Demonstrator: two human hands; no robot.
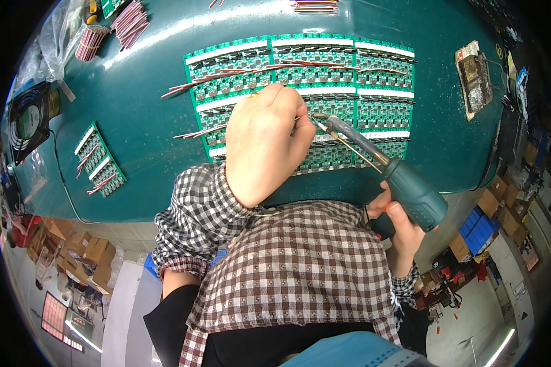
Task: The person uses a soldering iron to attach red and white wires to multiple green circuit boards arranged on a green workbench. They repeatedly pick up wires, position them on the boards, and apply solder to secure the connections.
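My left hand (266, 140) is closed in a pinch over the middle of a panel of green circuit boards (379, 113). A thin wire appears to be between its fingertips, mostly hidden by the hand. Red and white wires (202, 131) stick out from beneath that hand on its left side. In my right hand (403, 229) is a green-handled soldering gun (413, 192) with a slim tube alongside its barrel. The gun's tip points left and meets the boards right beside my left fingertips. A row of similar wires (257, 70) lies across the upper boards.
Bundles of wires (130, 24) and a wire roll (92, 43) are at the far left, near a plastic bag (52, 46). A black fan (32, 119) and a small board strip (99, 160) are on the left. At right rests a worn, stained block (473, 79).
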